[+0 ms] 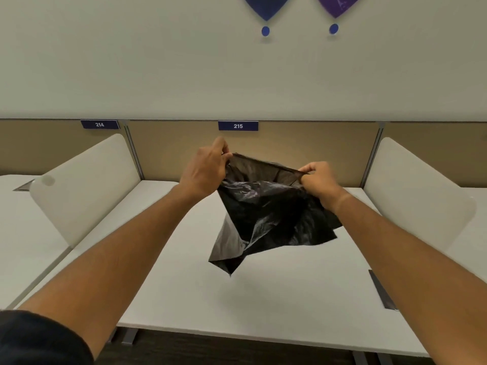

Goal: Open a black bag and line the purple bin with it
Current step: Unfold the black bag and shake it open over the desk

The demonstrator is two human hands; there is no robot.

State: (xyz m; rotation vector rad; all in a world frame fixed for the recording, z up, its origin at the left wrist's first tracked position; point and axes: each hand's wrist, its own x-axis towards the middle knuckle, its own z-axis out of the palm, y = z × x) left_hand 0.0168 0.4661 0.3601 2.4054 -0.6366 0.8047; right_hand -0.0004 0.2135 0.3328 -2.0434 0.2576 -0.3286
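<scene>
A crumpled black plastic bag hangs in the air above the white desk. My left hand pinches the bag's top rim at its left side. My right hand pinches the rim at its right side. Between the two hands the mouth of the bag is pulled partly apart, and the inside looks dark. The bag's lower corners dangle just above the desk surface. No purple bin is in view.
White side dividers stand at the desk's left and right. A beige back panel carries a blue label 215; label 214 marks the neighbouring desk. A grey cable slot lies near the desk's right edge.
</scene>
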